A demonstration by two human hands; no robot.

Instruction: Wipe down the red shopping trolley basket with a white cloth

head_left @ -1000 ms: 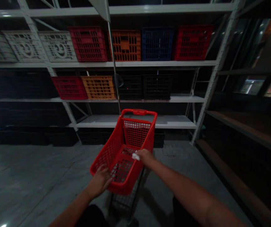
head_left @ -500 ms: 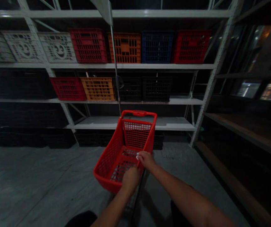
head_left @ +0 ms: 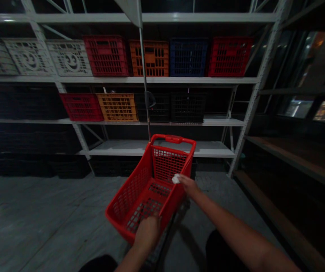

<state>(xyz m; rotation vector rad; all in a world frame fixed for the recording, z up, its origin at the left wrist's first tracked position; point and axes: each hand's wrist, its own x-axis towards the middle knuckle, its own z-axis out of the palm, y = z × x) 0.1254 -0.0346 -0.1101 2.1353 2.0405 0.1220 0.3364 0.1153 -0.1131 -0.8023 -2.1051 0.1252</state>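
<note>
A red plastic shopping cart (head_left: 139,181) stands at an angle before me, its handle bar toward the shelves and its basket holding nothing I can see. My left hand (head_left: 148,230) is closed over the near right part of the basket's rim. Farther along the same side, my right hand (head_left: 188,185) pinches a small crumpled white wipe (head_left: 176,178) at the rim. Whether it is paper or cloth I cannot tell. A tall thin pole (head_left: 143,56) with a pale flag rises by the cart's handle.
Behind the cart runs a white metal rack (head_left: 162,80). Its shelves carry red crates (head_left: 230,56), an orange crate (head_left: 150,58), a blue crate (head_left: 188,56), a yellow crate (head_left: 117,107) and dark ones. A dark shelf unit (head_left: 292,158) bounds the right side. The floor (head_left: 51,215) is grey.
The cart has turned and come slightly nearer, its handle shifting right. My left hand has moved down and left with the rim; my right hand has slid farther along it with the wipe.
</note>
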